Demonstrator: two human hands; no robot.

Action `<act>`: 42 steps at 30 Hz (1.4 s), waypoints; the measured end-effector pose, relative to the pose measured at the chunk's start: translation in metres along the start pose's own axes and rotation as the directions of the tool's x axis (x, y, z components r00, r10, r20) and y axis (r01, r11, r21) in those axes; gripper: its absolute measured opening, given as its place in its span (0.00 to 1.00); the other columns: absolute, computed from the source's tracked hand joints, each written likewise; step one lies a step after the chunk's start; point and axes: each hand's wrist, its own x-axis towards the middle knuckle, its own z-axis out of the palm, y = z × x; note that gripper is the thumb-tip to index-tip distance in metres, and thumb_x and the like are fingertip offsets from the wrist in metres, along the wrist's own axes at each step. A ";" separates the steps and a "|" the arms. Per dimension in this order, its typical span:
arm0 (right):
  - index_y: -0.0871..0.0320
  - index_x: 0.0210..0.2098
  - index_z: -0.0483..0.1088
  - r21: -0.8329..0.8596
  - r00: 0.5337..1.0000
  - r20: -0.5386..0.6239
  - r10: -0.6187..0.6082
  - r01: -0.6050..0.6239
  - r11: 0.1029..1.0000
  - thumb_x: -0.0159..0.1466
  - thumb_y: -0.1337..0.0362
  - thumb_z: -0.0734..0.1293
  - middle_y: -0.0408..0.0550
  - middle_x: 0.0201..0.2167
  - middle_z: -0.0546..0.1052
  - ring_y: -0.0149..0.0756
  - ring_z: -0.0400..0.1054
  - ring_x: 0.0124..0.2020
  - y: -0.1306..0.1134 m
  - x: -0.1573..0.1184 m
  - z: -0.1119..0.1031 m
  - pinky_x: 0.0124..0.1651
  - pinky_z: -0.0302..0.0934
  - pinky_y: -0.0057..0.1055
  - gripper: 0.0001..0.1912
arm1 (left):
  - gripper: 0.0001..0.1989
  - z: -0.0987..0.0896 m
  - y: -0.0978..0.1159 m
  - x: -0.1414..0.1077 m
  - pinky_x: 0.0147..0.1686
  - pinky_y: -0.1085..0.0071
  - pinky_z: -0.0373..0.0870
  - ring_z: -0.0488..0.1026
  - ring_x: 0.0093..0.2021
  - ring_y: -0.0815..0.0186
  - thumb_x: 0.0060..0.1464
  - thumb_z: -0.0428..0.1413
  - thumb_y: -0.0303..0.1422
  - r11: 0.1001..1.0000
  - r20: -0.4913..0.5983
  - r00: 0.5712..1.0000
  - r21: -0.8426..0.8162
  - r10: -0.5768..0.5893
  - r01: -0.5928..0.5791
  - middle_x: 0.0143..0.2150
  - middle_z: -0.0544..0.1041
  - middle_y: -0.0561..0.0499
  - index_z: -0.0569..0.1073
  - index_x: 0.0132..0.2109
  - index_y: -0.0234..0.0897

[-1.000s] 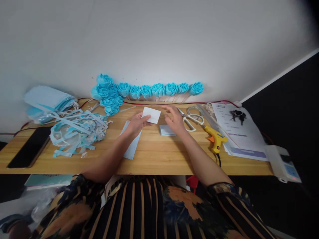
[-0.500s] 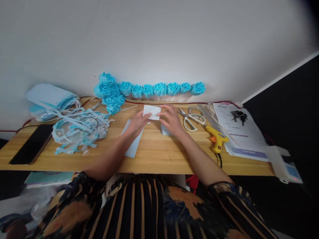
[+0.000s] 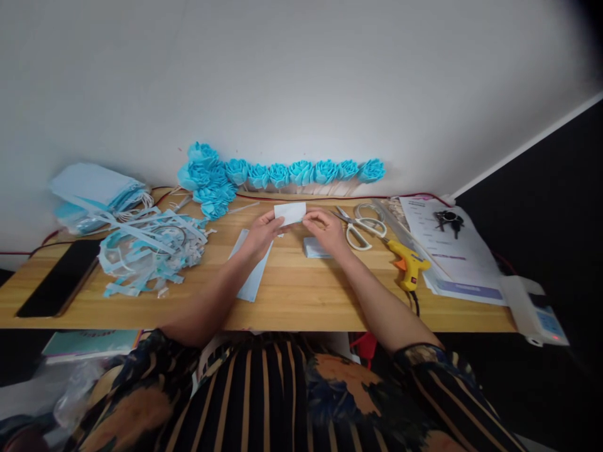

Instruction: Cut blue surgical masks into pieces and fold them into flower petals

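A small white rectangular piece of face-mask fabric (image 3: 290, 213) is held up between my two hands over the table. My left hand (image 3: 262, 233) pinches its left side, thumb in front. At its lower right edge, the fingertips of my right hand (image 3: 328, 231) are closed on it. Under my left wrist lies a long pale blue mask strip (image 3: 254, 274). A small stack of pale blue cut pieces (image 3: 315, 247) rests beneath my right hand, partly hidden by it.
Blue fabric flowers (image 3: 301, 171) line the wall. Left are folded masks (image 3: 92, 185), strip scraps (image 3: 153, 251) and a phone (image 3: 60, 278). Right are scissors (image 3: 358, 229), a yellow glue gun (image 3: 409, 262), papers (image 3: 447, 257) with keys (image 3: 448, 221), and a white device (image 3: 534, 311) at the table's edge.
The white piece has tilted slightly, and the fingers of my right hand have drawn in closer on its right edge. More of the small stack shows now.
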 end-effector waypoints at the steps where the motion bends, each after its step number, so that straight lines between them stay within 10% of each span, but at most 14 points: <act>1: 0.55 0.32 0.75 0.039 0.999 0.001 0.043 -0.043 0.998 0.61 0.57 0.68 0.48 0.40 0.80 0.41 0.74 0.43 -0.001 0.000 0.001 0.52 0.66 0.41 0.08 | 0.16 0.000 0.000 0.000 0.48 0.62 0.72 0.79 0.48 0.56 0.46 0.66 0.36 1.000 0.003 1.000 0.008 -0.002 0.002 0.45 0.82 0.42 0.79 0.43 0.34; 12: 0.56 0.34 0.72 0.169 0.978 -0.017 0.210 -0.204 0.964 0.58 0.55 0.70 0.41 0.28 0.74 0.31 0.67 0.30 -0.001 -0.001 0.005 0.37 0.63 0.31 0.11 | 0.19 0.002 0.000 0.000 0.42 0.67 0.72 0.81 0.41 0.60 0.49 0.66 0.37 0.999 -0.005 0.999 -0.001 -0.037 0.037 0.43 0.83 0.42 0.77 0.46 0.32; 31: 0.52 0.58 0.62 0.264 0.971 0.172 0.166 -0.208 0.942 0.59 0.54 0.70 0.46 0.36 0.79 0.40 0.74 0.38 -0.001 -0.003 0.011 0.42 0.69 0.37 0.30 | 0.20 0.003 -0.005 0.001 0.37 0.70 0.70 0.77 0.32 0.66 0.42 0.68 0.33 0.977 -0.079 0.989 0.186 0.122 -0.105 0.35 0.82 0.49 0.76 0.45 0.35; 42: 0.52 0.59 0.66 0.100 0.990 0.050 0.133 -0.137 0.985 0.60 0.61 0.68 0.43 0.32 0.76 0.37 0.71 0.33 -0.013 -0.004 0.008 0.44 0.70 0.39 0.27 | 0.32 0.007 -0.006 0.001 0.41 0.71 0.69 0.75 0.38 0.67 0.44 0.68 0.31 0.993 -0.042 0.993 0.054 0.107 -0.105 0.39 0.80 0.52 0.72 0.58 0.40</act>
